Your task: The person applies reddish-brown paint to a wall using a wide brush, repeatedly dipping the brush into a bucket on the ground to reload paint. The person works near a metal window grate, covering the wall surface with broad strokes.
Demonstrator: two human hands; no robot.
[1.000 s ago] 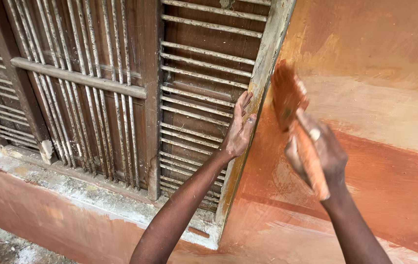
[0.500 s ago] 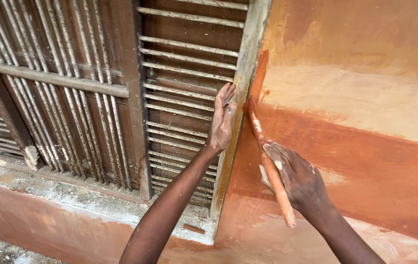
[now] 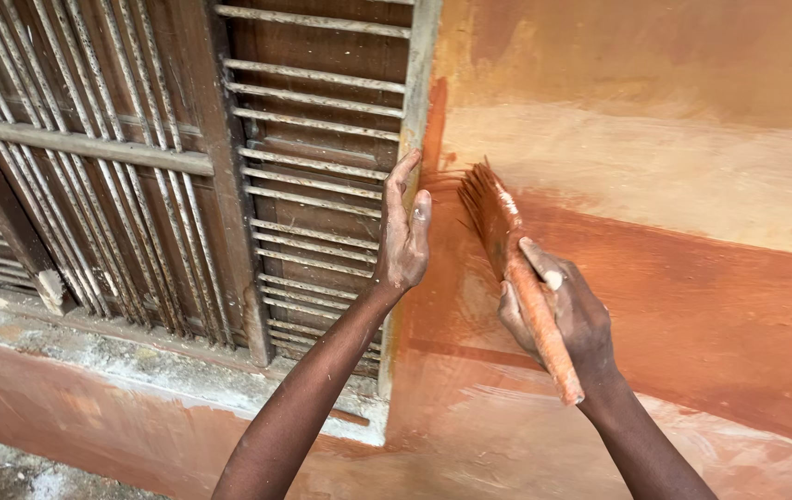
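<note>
My right hand [image 3: 563,310] grips a paint-covered brush [image 3: 512,259] by its orange handle. The bristles point up and left and touch the wall [image 3: 683,176] just right of the window frame edge [image 3: 414,120], where a band of wet reddish-brown paint runs across paler orange plaster. My left hand [image 3: 402,231] lies flat against the frame edge of the slatted wooden shutter [image 3: 322,157], fingers stretched upward, holding nothing. The two hands are a short way apart, the brush head between them.
A barred wooden window [image 3: 81,157] fills the left. Below it runs a rough grey sill [image 3: 137,356] with old paint flakes, and a painted lower wall [image 3: 72,417]. A patch of ground [image 3: 7,472] shows at the bottom left.
The brush has swung away from the frame edge and turned so its bristles show broadside on the wall. My left hand has stayed on the frame, sliding slightly lower in view.
</note>
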